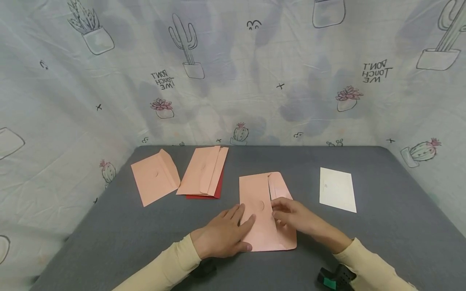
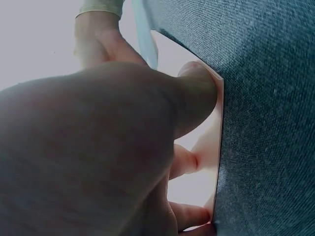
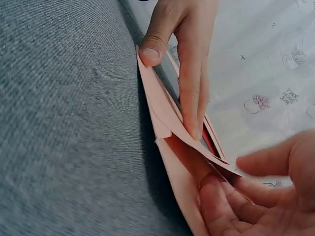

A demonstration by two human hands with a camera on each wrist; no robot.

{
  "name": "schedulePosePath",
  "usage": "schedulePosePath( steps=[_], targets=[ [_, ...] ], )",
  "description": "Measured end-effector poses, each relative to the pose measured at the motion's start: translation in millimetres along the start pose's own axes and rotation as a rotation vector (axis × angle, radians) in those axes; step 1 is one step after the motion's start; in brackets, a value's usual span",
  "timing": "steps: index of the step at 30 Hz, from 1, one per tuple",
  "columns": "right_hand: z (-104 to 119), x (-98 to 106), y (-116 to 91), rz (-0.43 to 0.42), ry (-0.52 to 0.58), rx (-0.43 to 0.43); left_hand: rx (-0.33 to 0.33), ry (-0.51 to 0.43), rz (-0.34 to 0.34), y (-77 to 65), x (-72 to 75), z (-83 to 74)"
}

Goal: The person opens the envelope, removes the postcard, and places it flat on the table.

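Observation:
A pink envelope (image 1: pixel 257 226) lies in front of me with its flap (image 1: pixel 283 190) folded out to the right. My left hand (image 1: pixel 226 234) presses on its left part with fingers extended, the thumb near the bottom edge. At the envelope's mouth is my right hand (image 1: pixel 291 214), its fingers bent around the edge. In the right wrist view, some right fingers (image 3: pixel 216 201) reach into the opening under the raised front panel (image 3: pixel 189 140), while another finger (image 3: pixel 263 163) stays above that edge. The envelope's inside is mostly hidden.
At the back left lie a pink envelope (image 1: pixel 154 178) with its flap out and more pink envelopes (image 1: pixel 198 171) over a red piece (image 1: pixel 219 188). A white card (image 1: pixel 336 190) lies right on the grey table (image 1: pixel 378 234). A patterned cloth (image 1: pixel 225 93) hangs behind.

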State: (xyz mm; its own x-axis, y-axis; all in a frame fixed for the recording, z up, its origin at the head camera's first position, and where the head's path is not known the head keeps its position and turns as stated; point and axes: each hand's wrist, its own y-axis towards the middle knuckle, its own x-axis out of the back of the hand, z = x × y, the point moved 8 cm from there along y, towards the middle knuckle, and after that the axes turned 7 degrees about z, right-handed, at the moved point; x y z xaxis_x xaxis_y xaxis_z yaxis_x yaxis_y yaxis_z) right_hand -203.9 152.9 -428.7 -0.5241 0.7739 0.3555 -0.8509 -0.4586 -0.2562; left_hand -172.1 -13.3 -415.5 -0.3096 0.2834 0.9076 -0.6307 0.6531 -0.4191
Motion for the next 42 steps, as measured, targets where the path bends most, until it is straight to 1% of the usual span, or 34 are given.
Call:
schedulePosePath(
  steps=[3,7,11,17,23,27,35,42],
  targets=[
    [-1,-2,1,-0.011,0.051,0.027,-0.004,0.001,-0.003,-0.3,-0.7,0.2],
    [-4,-4,3,-0.028,0.088,0.045,-0.007,0.010,-0.015,-0.9,-0.1,-0.2],
    [-5,-2,3,-0.062,0.090,0.042,-0.005,0.000,-0.025,-0.1,0.2,-1.9],
    [-6,1,2,-0.093,0.088,0.029,0.015,-0.021,-0.021,3.6,-1.4,-1.7],
    [-7,6,0,-0.128,0.142,0.004,0.013,-0.017,-0.040,4.7,-1.4,-2.5],
    [-8,7,0,-0.128,0.145,0.005,0.003,-0.018,-0.058,3.7,0.0,-3.6],
    [-7,7,0,-0.121,0.131,0.000,-0.003,-0.044,-0.061,5.7,-0.5,-1.6],
    [-10,10,1,-0.133,0.159,-0.019,0.002,-0.041,-0.059,5.2,-1.0,-0.9]
  ],
)
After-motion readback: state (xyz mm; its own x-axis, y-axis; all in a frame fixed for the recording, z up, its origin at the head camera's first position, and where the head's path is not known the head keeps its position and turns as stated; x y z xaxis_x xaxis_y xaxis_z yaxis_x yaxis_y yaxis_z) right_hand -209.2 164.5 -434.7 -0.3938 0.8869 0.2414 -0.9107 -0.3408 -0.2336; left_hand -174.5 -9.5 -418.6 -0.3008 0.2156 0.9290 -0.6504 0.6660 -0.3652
